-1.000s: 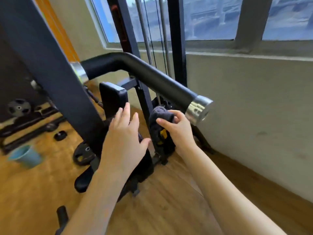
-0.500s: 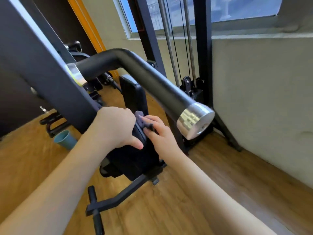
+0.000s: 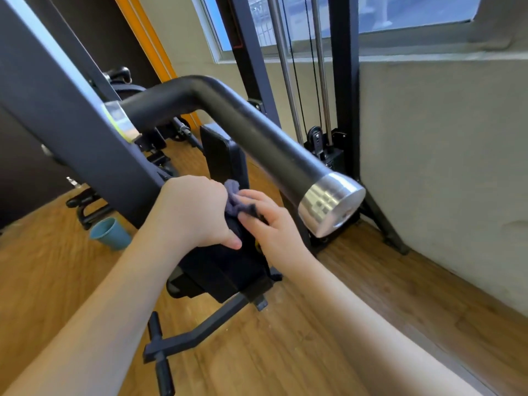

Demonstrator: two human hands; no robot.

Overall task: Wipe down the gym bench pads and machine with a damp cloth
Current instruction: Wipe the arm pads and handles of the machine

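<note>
While the dark grey slanted steel frame beam [image 3: 71, 121] is filling the left of the view and a teal plastic cup [image 3: 110, 233] is standing on the wooden plank floor [image 3: 357, 318] beside it, the left hand [image 3: 191, 212] is curling over the top edge of the black padded seat cushion [image 3: 225, 270], its grip closing on that edge with the thumb pointing right along the pad. Just to its right, the small grey-purple damp cloth [image 3: 235, 200] is sitting bunched between the two hands on the pad's top edge. The right hand [image 3: 271, 227] is pressing on it, fingers bent over the fabric; its grip is pinching the cloth against the cushion. Behind them a second black upright pad [image 3: 224, 155] is standing, and above, the thick black bent tube with a polished metal end cap [image 3: 257, 138] is crossing toward the right. Further right, the black cable column with chrome guide rods [image 3: 340, 81] is rising by the beige wall [image 3: 443, 152].

Judging from this, the wiping is sitting somewhere early to midway: the cushion edge is being worked now, nothing is showing whether any surface is already wiped, and the tube, frame and column are likely awaiting the cloth.
</note>
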